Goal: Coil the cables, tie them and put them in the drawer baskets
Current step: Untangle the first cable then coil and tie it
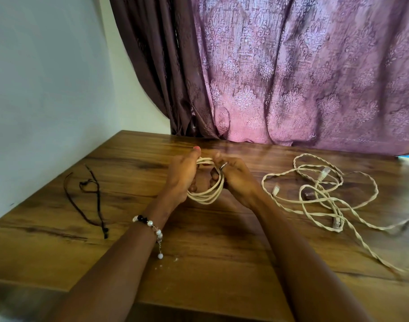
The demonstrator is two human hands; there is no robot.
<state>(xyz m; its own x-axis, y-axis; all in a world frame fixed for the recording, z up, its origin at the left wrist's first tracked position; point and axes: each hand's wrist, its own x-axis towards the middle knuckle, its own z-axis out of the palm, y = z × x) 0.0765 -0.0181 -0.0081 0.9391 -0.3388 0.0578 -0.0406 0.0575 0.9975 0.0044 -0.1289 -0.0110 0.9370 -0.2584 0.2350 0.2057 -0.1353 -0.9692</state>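
Wooden table (198, 263), purple curtain (303, 73), pale wall (47, 77)

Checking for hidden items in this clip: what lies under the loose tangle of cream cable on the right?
Under the loose cable a small dark purplish object lies on the wooden table. Crossing strands partly cover it, so I cannot tell what it is.

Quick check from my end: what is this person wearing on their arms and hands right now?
Both forearms are bare, with no sleeves in view. The left wrist carries a bead bracelet of white pearl-like beads with a few dark ones and a short dangling chain ending in a white bead. The left hand has a pink-painted thumbnail. The right hand wears a silver ring on one finger.
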